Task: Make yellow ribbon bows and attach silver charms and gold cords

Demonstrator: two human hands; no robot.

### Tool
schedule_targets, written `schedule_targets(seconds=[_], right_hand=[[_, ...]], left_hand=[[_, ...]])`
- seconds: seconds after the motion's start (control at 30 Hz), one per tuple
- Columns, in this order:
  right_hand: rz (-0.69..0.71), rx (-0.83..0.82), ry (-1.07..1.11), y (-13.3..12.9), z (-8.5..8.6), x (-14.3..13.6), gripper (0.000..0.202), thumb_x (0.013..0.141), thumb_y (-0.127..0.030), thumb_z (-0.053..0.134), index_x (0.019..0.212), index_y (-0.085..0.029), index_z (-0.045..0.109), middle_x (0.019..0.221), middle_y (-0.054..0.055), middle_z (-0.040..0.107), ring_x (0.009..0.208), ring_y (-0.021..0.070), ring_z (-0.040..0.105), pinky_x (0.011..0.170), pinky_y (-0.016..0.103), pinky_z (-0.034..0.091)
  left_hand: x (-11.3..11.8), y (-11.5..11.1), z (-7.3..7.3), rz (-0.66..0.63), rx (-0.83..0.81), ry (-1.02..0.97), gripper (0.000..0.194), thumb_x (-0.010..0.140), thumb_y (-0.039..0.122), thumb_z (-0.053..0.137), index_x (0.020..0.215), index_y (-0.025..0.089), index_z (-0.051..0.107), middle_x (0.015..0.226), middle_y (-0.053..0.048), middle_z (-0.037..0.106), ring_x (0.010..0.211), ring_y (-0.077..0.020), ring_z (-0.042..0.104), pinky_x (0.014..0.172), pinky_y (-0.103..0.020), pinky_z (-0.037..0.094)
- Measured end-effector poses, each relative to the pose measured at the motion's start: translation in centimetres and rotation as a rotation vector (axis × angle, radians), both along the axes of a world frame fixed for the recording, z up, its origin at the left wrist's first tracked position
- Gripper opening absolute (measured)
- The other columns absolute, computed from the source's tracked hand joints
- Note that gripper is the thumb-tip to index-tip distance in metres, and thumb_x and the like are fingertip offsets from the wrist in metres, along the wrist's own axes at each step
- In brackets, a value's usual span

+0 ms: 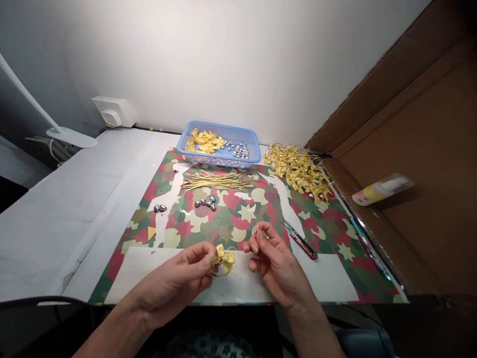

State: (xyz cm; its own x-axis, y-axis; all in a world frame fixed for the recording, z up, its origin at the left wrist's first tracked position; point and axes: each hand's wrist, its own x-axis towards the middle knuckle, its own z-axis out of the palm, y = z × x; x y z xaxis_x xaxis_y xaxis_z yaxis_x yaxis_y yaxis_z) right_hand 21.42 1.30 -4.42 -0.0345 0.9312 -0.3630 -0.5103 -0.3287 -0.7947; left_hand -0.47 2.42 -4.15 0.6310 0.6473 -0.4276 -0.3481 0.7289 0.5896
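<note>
Pinching the yellow ribbon bow between thumb and fingertips, my left hand holds it above the middle of the tabletop's near edge, over the white paper. My right hand hovers to the right of the bow, well apart from it, fingers curled and thumb close to them (I cannot tell whether the tips meet or grip anything thin).

Beyond my hands, on the camouflage-patterned sheet, silver beads sit in a small cluster, with another few silver beads nearer the left edge. Behind the middle cluster lies a bundle of yellow-green ties, running roughly side to side. The blue plastic basket stands at the middle of the far edge, with loose yellow bows on its left and more silver beads on its right. A heap of yellow bows with ties covers the far right corner. The cutting tool lies slantwise just beyond my right hand.
</note>
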Motion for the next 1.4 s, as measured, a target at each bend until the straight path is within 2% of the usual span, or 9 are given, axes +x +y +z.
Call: schedule_targets(seconds=[0.23,0.47,0.6,0.77,0.9,1.0,1.13,1.3,1.4], right_hand=[[0.048,0.037,0.019,-0.9,0.5,-1.9,0.031,0.084,-0.044,0.084,0.088,-0.021,0.063,0.069,-0.004,0.054,0.079,0.0142,0.062,0.056,0.016,0.056],[0.097,-0.008,0.188,0.1,1.7,-2.1,0.039,0.080,-0.046,0.086,0.093,-0.023,0.058,0.067,-0.007,0.052,0.065,0.0085,0.060,0.054,0.014,0.054],[0.088,0.021,0.148,0.9,2.0,-2.4,0.037,0.080,-0.045,0.086,0.091,-0.022,0.060,0.069,-0.007,0.055,0.066,0.0090,0.064,0.060,0.018,0.060],[0.004,0.077,0.003,2.5,1.8,-0.9,0.032,0.079,-0.039,0.088,0.088,-0.020,0.064,0.070,-0.005,0.057,0.073,0.0135,0.068,0.054,0.017,0.061],[-0.029,0.040,0.010,3.4,1.8,0.8,0.038,0.074,-0.039,0.092,0.089,-0.022,0.062,0.067,-0.006,0.054,0.080,0.0152,0.069,0.052,0.015,0.059],[-0.057,0.035,0.037,3.7,1.7,1.5,0.043,0.070,-0.040,0.094,0.088,-0.022,0.059,0.067,-0.008,0.051,0.065,0.0086,0.061,0.053,0.014,0.058],[-0.134,0.090,0.008,3.9,1.0,2.3,0.040,0.074,-0.039,0.091,0.090,-0.023,0.058,0.068,-0.010,0.049,0.053,0.0040,0.045,0.062,0.021,0.062],[-0.253,0.198,-0.131,4.2,-0.2,3.6,0.029,0.084,-0.040,0.083,0.091,-0.025,0.060,0.067,-0.010,0.050,0.055,0.0055,0.045,0.085,0.033,0.064],[-0.307,0.243,-0.237,4.2,-0.6,4.6,0.025,0.087,-0.040,0.080,0.091,-0.025,0.061,0.067,-0.010,0.051,0.057,0.0066,0.048,0.089,0.036,0.063]], left_hand=[[0.0,0.6,-0.2,0.032,0.036,0.052,0.023,0.091,0.032,0.077,0.079,0.018,0.063,0.086,0.000,0.054,0.082,-0.0146,0.044,0.076,-0.022,0.038],[-0.1,0.3,0.3,0.006,0.119,0.137,0.021,0.096,0.034,0.071,0.082,0.020,0.064,0.080,0.002,0.049,0.077,-0.0154,0.038,0.075,-0.023,0.036],[0.4,-0.1,0.7,-0.008,0.174,0.185,0.022,0.097,0.039,0.067,0.084,0.022,0.062,0.083,0.002,0.054,0.083,-0.0171,0.042,0.079,-0.025,0.035],[0.7,-0.5,1.3,-0.007,0.301,0.340,0.029,0.099,0.048,0.061,0.086,0.023,0.056,0.083,0.003,0.045,0.080,-0.0178,0.035,0.074,-0.026,0.032],[0.6,-0.6,1.5,-0.034,0.382,0.413,0.034,0.099,0.055,0.056,0.086,0.024,0.053,0.082,0.004,0.042,0.079,-0.0182,0.033,0.072,-0.026,0.031],[0.4,-0.5,1.7,-0.042,0.338,0.385,0.032,0.099,0.054,0.056,0.089,0.025,0.053,0.083,0.004,0.042,0.080,-0.0181,0.033,0.073,-0.026,0.031],[0.0,-0.2,2.0,-0.061,0.233,0.310,0.028,0.099,0.049,0.059,0.088,0.024,0.055,0.086,0.003,0.045,0.083,-0.0181,0.034,0.078,-0.025,0.031],[-0.9,0.0,1.5,-0.049,0.150,0.202,0.019,0.094,0.038,0.069,0.085,0.022,0.063,0.086,0.001,0.042,0.084,-0.0188,0.033,0.081,-0.026,0.033],[-1.2,0.0,0.9,-0.037,0.105,0.181,0.019,0.094,0.039,0.069,0.085,0.022,0.065,0.089,0.000,0.042,0.084,-0.0194,0.032,0.081,-0.027,0.035]])
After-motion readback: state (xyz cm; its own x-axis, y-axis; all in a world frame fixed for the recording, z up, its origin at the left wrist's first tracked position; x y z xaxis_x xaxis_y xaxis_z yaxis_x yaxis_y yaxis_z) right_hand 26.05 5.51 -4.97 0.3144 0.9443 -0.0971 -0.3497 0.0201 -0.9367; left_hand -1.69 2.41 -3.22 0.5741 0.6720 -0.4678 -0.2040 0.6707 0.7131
